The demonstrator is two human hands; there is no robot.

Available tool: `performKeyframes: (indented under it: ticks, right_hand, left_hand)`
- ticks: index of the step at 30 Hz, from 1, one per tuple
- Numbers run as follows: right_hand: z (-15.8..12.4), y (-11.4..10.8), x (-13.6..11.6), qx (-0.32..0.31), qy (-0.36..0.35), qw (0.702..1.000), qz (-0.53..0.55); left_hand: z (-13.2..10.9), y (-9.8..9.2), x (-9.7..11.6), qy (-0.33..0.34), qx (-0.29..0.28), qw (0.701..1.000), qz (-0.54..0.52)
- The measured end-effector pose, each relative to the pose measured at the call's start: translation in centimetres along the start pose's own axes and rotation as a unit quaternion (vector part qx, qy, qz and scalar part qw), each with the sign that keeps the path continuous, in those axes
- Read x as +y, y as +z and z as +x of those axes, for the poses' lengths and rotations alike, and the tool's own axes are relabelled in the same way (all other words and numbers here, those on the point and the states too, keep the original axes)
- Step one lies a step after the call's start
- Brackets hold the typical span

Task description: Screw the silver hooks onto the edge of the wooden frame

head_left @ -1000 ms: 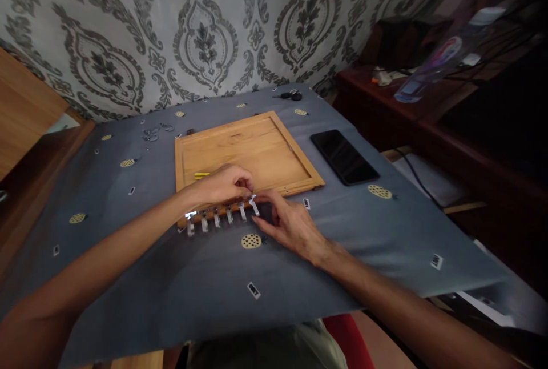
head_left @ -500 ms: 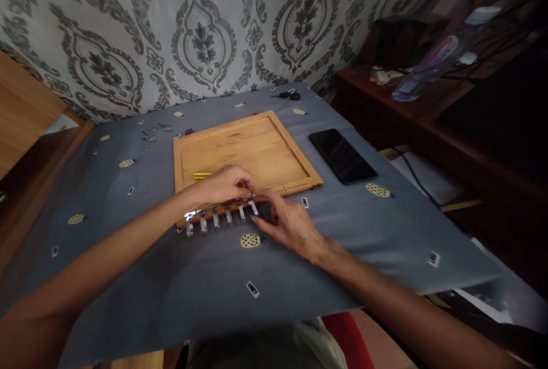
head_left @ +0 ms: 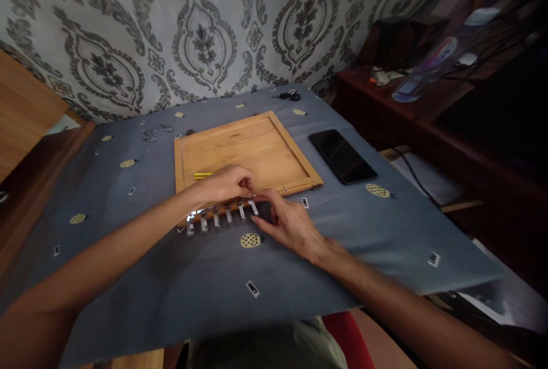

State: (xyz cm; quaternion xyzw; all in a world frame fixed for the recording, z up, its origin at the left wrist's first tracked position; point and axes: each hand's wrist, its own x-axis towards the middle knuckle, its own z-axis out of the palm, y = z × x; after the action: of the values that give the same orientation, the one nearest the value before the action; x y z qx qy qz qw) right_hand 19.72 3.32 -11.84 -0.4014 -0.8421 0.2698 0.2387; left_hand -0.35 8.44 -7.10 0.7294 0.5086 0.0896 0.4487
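In the head view, the person's left hand (head_left: 231, 182) reaches in over the near side of a framed wooden panel (head_left: 244, 146), which lies on a blue-grey tablecloth (head_left: 171, 295) printed with pineapples. Its thumb and fingers are drawn together at the upper end of the rightmost silvery clip (head_left: 253, 207); whether they are clamped on it cannot be told, as the tips are too small and partly hidden. The right hand (head_left: 293, 226) comes from the other side, its index finger stretched toward that same clip and its thumb lower down, apart from the index finger, with the clip near the gap between them. Any contact there is too fine to make out.

Five more silvery clips (head_left: 216, 219) stand in a row to the left along the panel's near edge, their lower ends hanging out over the cloth. A yellow strip (head_left: 202, 175) lies on the panel, partly covered by the left hand. A black smartphone (head_left: 342, 156) rests to the right of the panel, and a black key (head_left: 289, 95) lies beyond its far edge. A clear plastic bottle (head_left: 445, 57) stands on the reddish-brown desk (head_left: 363, 86) at the right.
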Motion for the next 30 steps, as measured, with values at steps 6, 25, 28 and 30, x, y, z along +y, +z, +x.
performKeyframes:
  ticks: [6, 25, 28, 30]
  right_hand:
    - [0.0, -0.1, 0.1, 0.004, 0.001, 1.0, 0.009]
    - [0.0, 0.4, 0.4, 0.016, -0.016, 0.999, 0.033]
    - [-0.1, 0.4, 0.5, 0.023, -0.023, 0.999, 0.032]
    - [0.0, 0.4, 0.5, 0.025, -0.029, 0.999, 0.03]
  left_hand:
    - [-0.2, -0.3, 0.4, 0.014, -0.001, 1.0, -0.002]
    - [-6.0, -4.7, -2.8, -0.019, 0.257, 0.951, 0.169]
    - [-6.5, -4.2, -4.1, -0.026, 0.287, 0.932, 0.221]
    - [-6.6, -3.8, -4.6, -0.022, 0.292, 0.924, 0.246]
